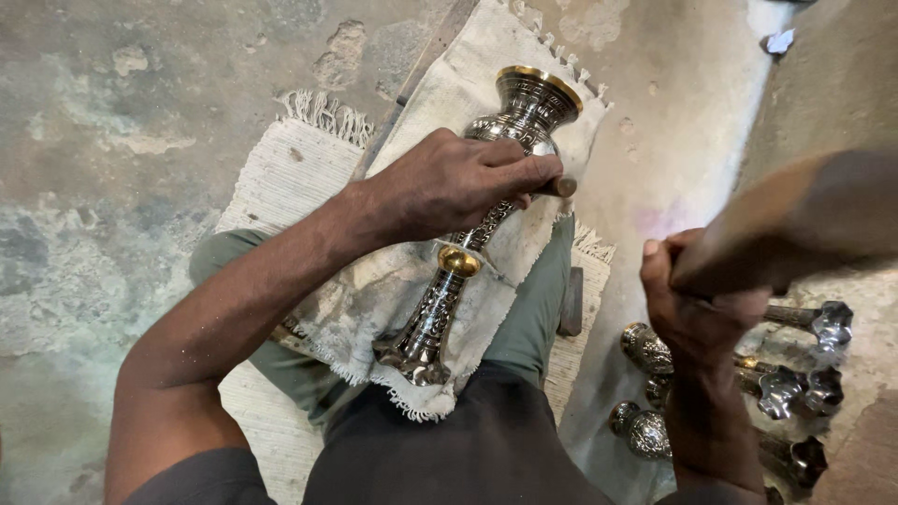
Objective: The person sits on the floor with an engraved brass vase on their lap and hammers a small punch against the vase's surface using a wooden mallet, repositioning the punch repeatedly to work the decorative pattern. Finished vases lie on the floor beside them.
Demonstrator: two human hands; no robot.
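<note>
An engraved silver metal vase [524, 108] with gold bands lies along a white cloth [468, 79] draped over my leg, its flared mouth pointing away from me. My left hand [449, 182] rests on the vase's middle and pinches a small rod-like tool [561, 187] against the metal. My right hand [697, 313] is raised at the right, gripping the handle of a wooden mallet [795, 220] that is blurred.
A woven white mat [281, 178] with a fringe covers the worn concrete floor under me. Several similar silver and gold vases [786, 388] lie on the floor at the lower right. A dark flat piece [572, 301] lies beside my leg.
</note>
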